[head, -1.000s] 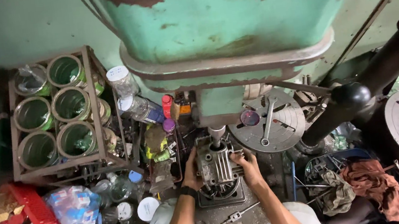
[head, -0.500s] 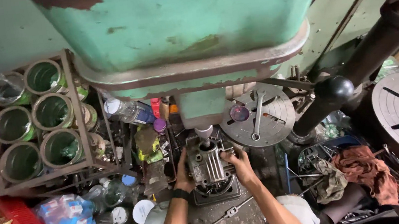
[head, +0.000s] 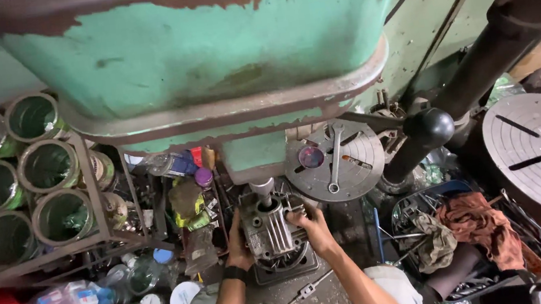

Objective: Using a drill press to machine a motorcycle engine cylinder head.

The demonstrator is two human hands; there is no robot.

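The casting [head: 267,230] was a grey metal block with cooling fins and a round bore, seated on the table [head: 297,266] under the spindle [head: 262,188]. The left hand [head: 238,244] gripped its left side, fingers curled; the right hand [head: 314,227] clasped its right edge. Right of the hands lay a slotted disc [head: 334,160] carrying a wrench [head: 334,158]. Left stood a rack [head: 31,257] of green cans. Above loomed the green drill head [head: 198,51].

Drill table [head: 297,264] bears a finned casting [head: 267,230] (grey metal).
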